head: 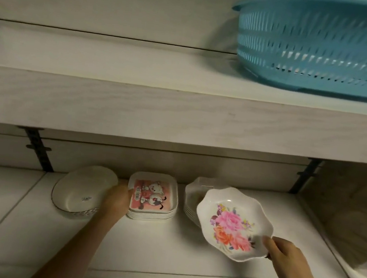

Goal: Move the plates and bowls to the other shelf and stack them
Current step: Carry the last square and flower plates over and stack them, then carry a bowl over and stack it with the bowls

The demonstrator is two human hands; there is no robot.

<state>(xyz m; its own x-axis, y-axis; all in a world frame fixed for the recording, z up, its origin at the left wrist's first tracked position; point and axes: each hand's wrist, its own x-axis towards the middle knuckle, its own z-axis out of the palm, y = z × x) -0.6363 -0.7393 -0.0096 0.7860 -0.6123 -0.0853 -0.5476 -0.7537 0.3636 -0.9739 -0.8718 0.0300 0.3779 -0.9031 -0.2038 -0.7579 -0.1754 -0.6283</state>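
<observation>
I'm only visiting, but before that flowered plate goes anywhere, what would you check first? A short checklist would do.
1. Right hand pinches the floral plate by its near rim: ok.
2. Floral plate is clear of the scalloped plate stack behind it: cannot tell, as they overlap in the view.
3. Left hand has a firm hold on the stack of square cartoon plates: cannot tell, it is at the stack's left side with the fingers hidden.
4. Upper shelf has bare space left of the blue basket: ok.
5. Oval dishes have room from the left hand: not ok, they sit right beside it.
</observation>
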